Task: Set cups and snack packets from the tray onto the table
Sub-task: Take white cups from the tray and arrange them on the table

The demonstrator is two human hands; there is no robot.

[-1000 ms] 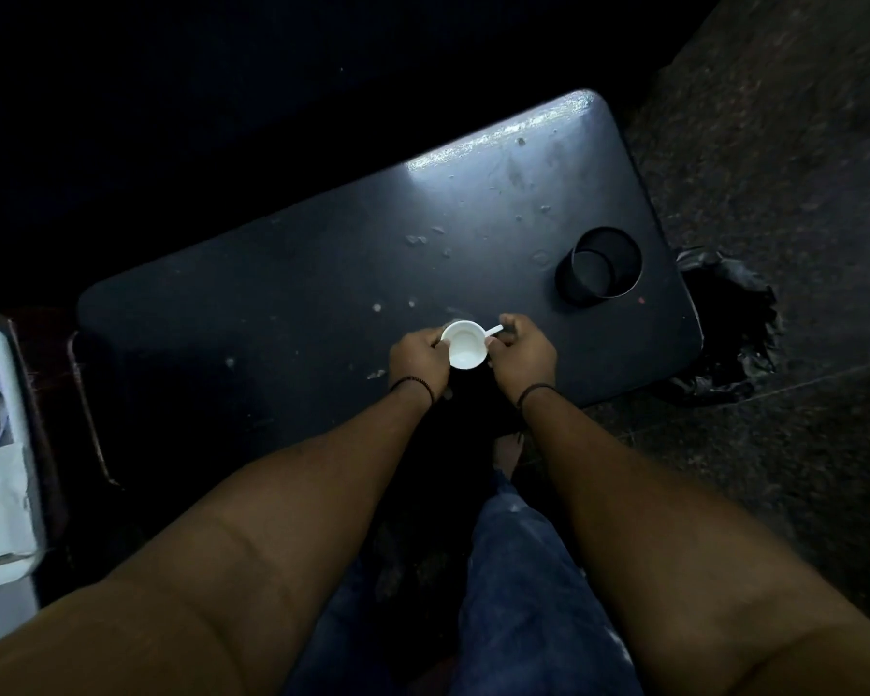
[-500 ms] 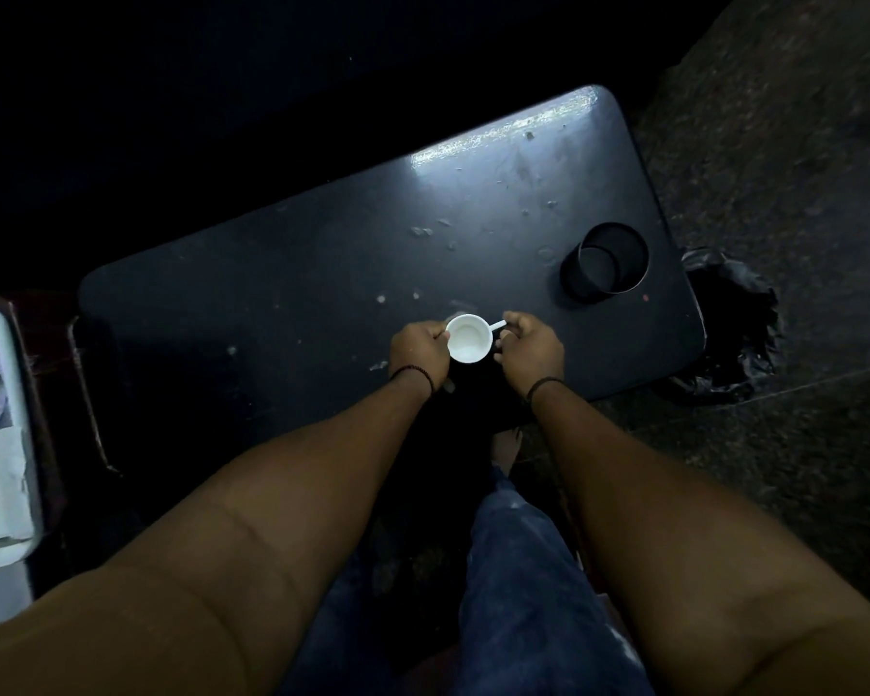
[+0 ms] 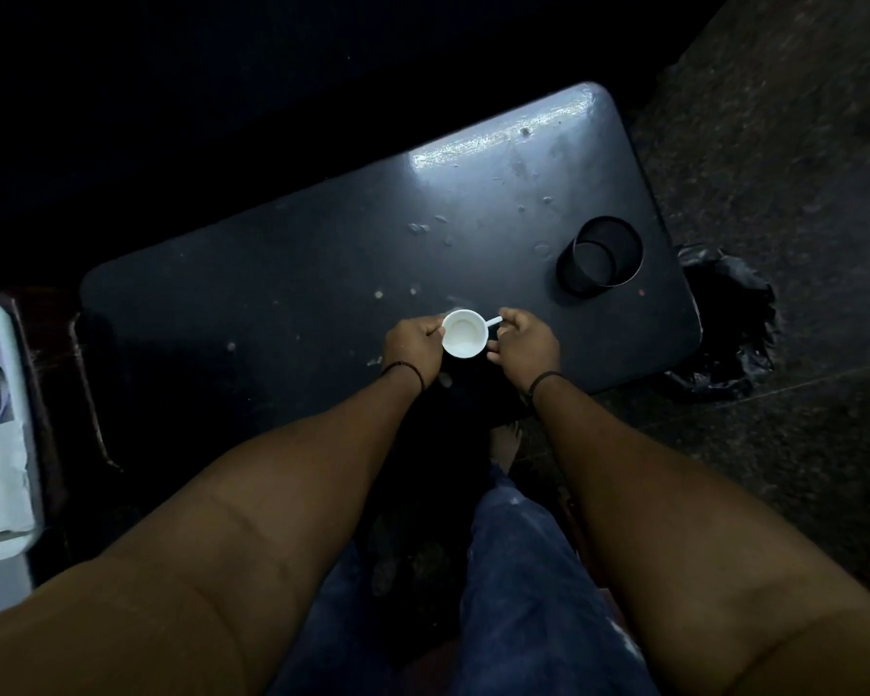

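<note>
1. My two hands hold the cup (image 3: 464, 335) between them, low over the near edge of the table (image 3: 282, 293), a little right of its middle.
2. My left hand (image 3: 413, 342) is curled against the cup's left wall, fingers round its side.
3. My right hand (image 3: 524, 342) is closed in a pinch on the handle (image 3: 494, 321), which sticks out to the right and slightly far.
4. So the cup lies straight between the hands, its mouth up and level; the handle gives it a left-right axis. Neither hand is nearer, both touch it.
5. I cannot tell whether the base already rests on the tabletop or hangs just above it; the light is too poor.
6. I judge this step to be setting the cup down, and what it turns on is a straight drop with the mouth kept level, then letting go on both sides.
7. The black holder (image 3: 602, 256) stands to the far right, well apart from the cup, and is not in the way.
8. Pale crumbs or flecks dot the tabletop around and beyond the cup; a few lie just beside my left hand. They look too small to tip it.
9. At the far left edge of view sits a white tray (image 3: 1, 444) with something printed on it, well apart from the hands. What else it carries I cannot make out.
10. A black bag (image 3: 729, 324) lies on the floor past the table's right end.
</note>
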